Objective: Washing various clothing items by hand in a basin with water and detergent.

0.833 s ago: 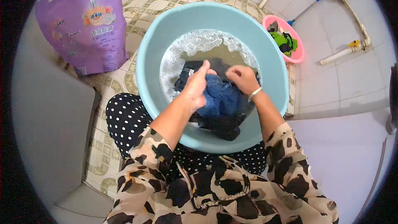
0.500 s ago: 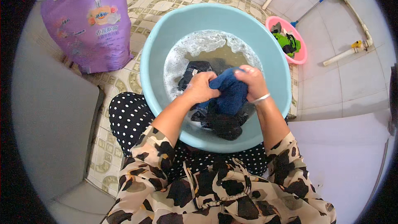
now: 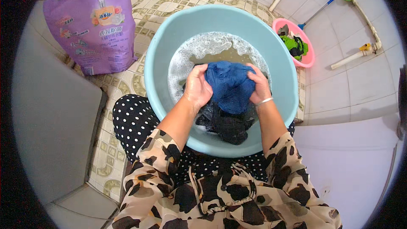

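A wet blue cloth garment (image 3: 232, 87) is stretched between my two hands, above the sudsy water in a big light-blue basin (image 3: 169, 38). My left hand (image 3: 198, 87) grips its left edge, thumb toward the top. My right hand (image 3: 259, 85), with a silver bangle at the wrist, is closed on its right edge. Below the blue cloth, black wet clothing (image 3: 227, 125) lies partly in the water at the near side of the basin. White foam (image 3: 203, 42) rings the greyish water. What kind of garment the blue cloth is, I cannot tell.
A large purple detergent bag (image 3: 91, 25) stands at the far left. Beyond the basin on the right is a pink basin (image 3: 311, 57) with green and dark clothes (image 3: 294, 44). A pipe with a yellow-handled tap (image 3: 365, 46) runs along the tiled wall. Grey and white panels flank me.
My left hand has shifted left and up, and the bunched blue cloth is now spread wider between both hands. My right hand has turned and lowered slightly along its edge.
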{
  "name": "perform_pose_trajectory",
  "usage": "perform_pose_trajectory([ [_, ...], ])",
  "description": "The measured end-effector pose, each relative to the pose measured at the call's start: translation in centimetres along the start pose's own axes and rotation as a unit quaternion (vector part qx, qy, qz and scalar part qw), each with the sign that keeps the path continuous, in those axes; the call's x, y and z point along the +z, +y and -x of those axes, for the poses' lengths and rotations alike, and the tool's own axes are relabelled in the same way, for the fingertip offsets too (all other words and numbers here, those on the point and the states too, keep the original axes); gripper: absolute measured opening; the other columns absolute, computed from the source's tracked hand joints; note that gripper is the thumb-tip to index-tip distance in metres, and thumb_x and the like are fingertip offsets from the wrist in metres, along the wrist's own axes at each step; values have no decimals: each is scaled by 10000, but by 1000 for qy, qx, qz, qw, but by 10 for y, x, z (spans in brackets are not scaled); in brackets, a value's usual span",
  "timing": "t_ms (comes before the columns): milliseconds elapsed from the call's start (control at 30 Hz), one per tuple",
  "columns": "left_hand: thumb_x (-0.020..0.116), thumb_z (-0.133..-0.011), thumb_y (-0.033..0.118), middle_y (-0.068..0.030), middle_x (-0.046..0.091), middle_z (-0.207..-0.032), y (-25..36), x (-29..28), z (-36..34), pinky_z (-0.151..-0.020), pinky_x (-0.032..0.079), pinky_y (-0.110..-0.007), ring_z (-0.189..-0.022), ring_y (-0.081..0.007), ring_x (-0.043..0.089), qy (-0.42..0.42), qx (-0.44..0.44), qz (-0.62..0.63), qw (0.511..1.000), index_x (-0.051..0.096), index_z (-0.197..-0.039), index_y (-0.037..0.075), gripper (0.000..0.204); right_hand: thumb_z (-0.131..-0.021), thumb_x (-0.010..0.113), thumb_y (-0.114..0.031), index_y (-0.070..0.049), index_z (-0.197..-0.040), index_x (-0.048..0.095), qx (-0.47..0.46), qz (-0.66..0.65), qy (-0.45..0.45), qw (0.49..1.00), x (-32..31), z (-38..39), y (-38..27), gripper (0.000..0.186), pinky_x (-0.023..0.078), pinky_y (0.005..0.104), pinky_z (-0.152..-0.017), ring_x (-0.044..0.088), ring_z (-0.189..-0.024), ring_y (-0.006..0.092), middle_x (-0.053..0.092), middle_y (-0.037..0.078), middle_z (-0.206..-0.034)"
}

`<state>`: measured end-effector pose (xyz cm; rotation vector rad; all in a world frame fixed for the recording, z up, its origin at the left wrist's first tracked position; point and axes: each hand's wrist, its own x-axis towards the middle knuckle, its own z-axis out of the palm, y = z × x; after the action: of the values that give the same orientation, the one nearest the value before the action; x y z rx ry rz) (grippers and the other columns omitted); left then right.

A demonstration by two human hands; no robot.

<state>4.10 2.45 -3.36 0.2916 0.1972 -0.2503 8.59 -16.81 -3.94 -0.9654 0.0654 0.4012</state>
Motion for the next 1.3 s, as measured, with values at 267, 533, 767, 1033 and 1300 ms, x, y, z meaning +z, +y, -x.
perform_pose_trajectory([
  [267, 593, -791, 337, -48, 567, -794, -7, -87, -11, -688, 472, -348, -748, -194, 565, -48, -205, 51, 976, 551, -828, 106, 237, -728, 579, -301, -104, -652, 593, -318, 624, -144, 699, 122, 25, 59, 212, 458, 388, -603, 577, -672, 301, 582, 99, -690],
  [533, 463, -851, 281, -38, 591, -747, -29, 4, 3, -641, 463, -317, -667, -176, 568, 187, -12, -100, 977, 574, -828, 113, 202, -847, 384, -251, -30, -725, 575, -181, 770, 38, 610, 38, -34, 60, 317, 444, 443, -619, 552, -665, 367, 571, 163, -680],
  [767, 385, -867, 462, -70, 602, -832, 13, 2, 2, -690, 472, -353, -736, -200, 585, 100, -82, -166, 978, 537, -912, 96, 399, -769, 550, -220, -47, -846, 596, -283, 713, -243, 593, 41, -19, -2, 196, 464, 362, -690, 587, -771, 300, 609, 136, -800],
  [1033, 749, -601, 205, -42, 597, -834, 17, 10, 9, -704, 435, -298, -776, -135, 556, -80, 84, -749, 652, 597, -847, 21, 343, -769, 591, -163, -21, -977, 554, -216, 408, 23, 887, 55, 4, -23, 254, 428, 284, -741, 534, -812, 142, 576, 62, -879],
  [1300, 601, -630, 1, -69, 590, -804, 18, -1, 8, -717, 468, -305, -757, -164, 579, 58, 37, -279, 958, 558, -882, 8, 256, -804, 560, -110, -15, -1134, 466, -268, 149, 76, 949, 40, 10, -60, 356, 391, 236, -746, 464, -861, 107, 521, 43, -956],
])
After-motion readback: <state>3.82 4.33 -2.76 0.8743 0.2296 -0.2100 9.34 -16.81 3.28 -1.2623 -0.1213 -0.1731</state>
